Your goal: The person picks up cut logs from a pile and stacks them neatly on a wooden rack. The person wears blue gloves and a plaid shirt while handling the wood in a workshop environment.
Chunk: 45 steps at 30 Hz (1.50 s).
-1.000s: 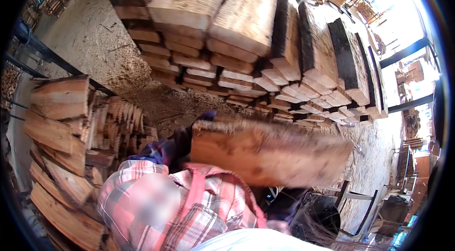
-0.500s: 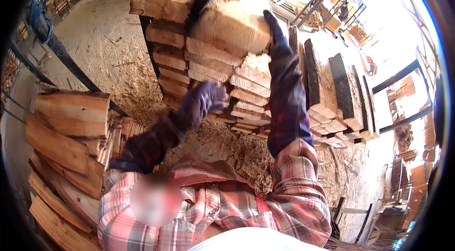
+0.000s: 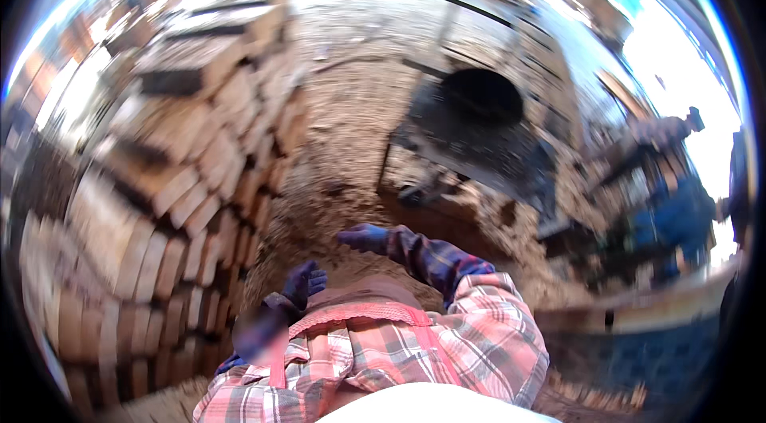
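My left hand [image 3: 305, 283], in a dark purple-blue glove, is close to my waist at the left. Its fingers are loosely spread and nothing is in them. In a matching glove, my right hand [image 3: 365, 238] reaches across in front of my body, fingers stretched toward the left, and holds nothing. Neither hand touches the stack of sawn boards [image 3: 171, 263] on my left, whose board ends face me. Ahead and to the right stands a dark metal machine table [image 3: 479, 148] with a round black part [image 3: 481, 97] on top, blurred by motion.
Sawdust [image 3: 335, 120] covers the ground between the stack and the machine. At the right, a blurred person [image 3: 674, 215] in blue clothing is beside the machine. A long pale beam or ledge [image 3: 638, 311] runs along the lower right. More thick timbers [image 3: 191, 64] lie farther back at the left.
My right hand has let go of the thick timber atop the stack. Both hands have drawn in toward my waist. My view has swung right, so the stack now lies left and the machine shows.
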### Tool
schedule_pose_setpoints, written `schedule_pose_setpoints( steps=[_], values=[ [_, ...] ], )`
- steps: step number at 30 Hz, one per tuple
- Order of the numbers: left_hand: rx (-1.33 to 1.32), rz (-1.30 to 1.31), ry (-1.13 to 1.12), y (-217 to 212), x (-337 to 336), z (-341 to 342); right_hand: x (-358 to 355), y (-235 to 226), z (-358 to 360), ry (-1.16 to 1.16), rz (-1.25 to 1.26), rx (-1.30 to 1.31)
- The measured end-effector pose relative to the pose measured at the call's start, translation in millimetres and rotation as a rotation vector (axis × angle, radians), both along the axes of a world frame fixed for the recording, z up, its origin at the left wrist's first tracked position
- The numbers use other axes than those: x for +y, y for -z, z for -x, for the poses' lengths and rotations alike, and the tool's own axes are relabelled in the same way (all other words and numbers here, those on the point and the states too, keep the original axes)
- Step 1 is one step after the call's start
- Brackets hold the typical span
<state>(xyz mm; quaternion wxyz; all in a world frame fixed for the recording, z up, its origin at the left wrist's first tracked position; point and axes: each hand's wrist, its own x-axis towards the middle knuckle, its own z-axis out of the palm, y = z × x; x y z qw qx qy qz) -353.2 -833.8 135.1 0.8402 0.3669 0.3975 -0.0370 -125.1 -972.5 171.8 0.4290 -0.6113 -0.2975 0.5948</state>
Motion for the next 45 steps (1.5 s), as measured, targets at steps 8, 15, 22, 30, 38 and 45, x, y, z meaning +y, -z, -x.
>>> schedule_pose_setpoints(
  steps=[8,15,22,30,38,45],
  values=[
    [-0.069,-0.265,0.964,54,-142,-279,-350,120,-46,1.306,0.111,0.059],
    [-0.056,0.582,1.426,127,-270,-405,-426,199,135,1.885,-0.071,0.29],
    [-0.202,-0.567,2.06,173,-304,-389,-323,185,224,2.543,-0.189,0.838],
    [-0.66,-1.313,2.453,214,-119,-501,-222,187,157,2.834,-0.247,0.721],
    [-0.702,-1.304,2.492,209,-117,-537,-235,115,165,3.416,0.057,-0.088],
    [-1.013,-1.166,2.667,197,-247,-495,-340,-169,295,2.108,2.723,-1.306]
  ],
)
